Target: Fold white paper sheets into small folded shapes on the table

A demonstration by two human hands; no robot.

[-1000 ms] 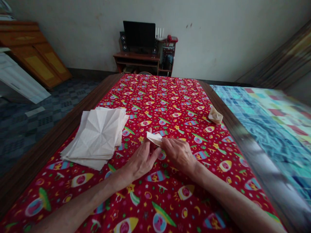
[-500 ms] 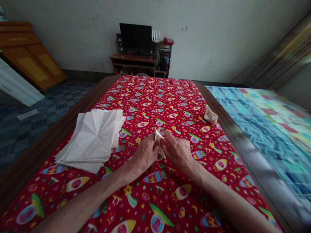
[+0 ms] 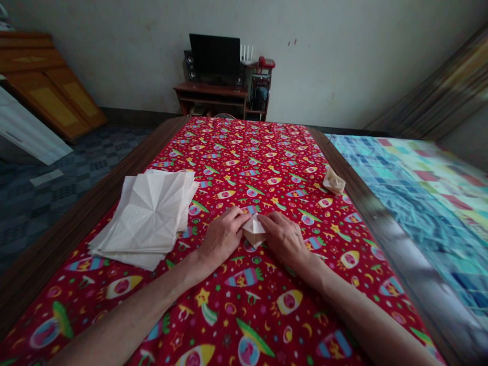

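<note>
A small folded piece of paper (image 3: 254, 230), white on top and tan below, sits low over the red patterned cloth between my two hands. My left hand (image 3: 225, 231) grips its left edge, fingers curled and pressed together. On the opposite edge, my right hand (image 3: 284, 236) pinches the paper in the same way. To the left lies a stack of creased whitish paper sheets (image 3: 152, 213), the top one marked with fold lines radiating from its centre. A finished-looking folded paper shape (image 3: 334, 181) rests near the right edge of the table.
The red cloth (image 3: 244, 277) covers a table with dark wooden edges (image 3: 125, 162). A bed with a checked blue cover (image 3: 404, 203) stands along the right side. Beyond the table's far end are a desk (image 3: 211, 91) with a monitor (image 3: 214, 60) and a red telephone (image 3: 266, 62).
The paper's raised white point has come down, and the piece now looks flatter and wider. My hands have moved slightly apart at its two sides.
</note>
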